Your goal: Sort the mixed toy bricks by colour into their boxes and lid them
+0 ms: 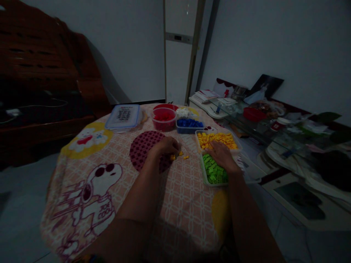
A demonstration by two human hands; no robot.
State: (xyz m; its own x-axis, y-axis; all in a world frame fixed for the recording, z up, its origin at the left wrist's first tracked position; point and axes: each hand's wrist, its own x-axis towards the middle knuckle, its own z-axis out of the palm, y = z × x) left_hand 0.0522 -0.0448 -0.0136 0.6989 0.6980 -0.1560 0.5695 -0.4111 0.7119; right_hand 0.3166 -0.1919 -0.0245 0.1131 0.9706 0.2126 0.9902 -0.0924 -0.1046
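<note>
My left hand (168, 146) is over the right edge of a round dark-red patterned mat (139, 149), its fingers curled together. Whatever lies between the fingertips is hidden. Several small yellow toy bricks (186, 157) lie on the tablecloth just beside it. My right hand (219, 152) reaches over the near side of a clear tub of yellow bricks (227, 138), fingers stretched out and touching the pile. Under its palm and wrist stands a second clear tub with green bricks (215, 171).
Behind are a tub of blue bricks (190, 123), white bricks (184, 113) and a round tub of red bricks (163, 118). A blue-rimmed lidded box (123, 117) stands at the back left. A cluttered glass shelf (236, 109) runs along the right.
</note>
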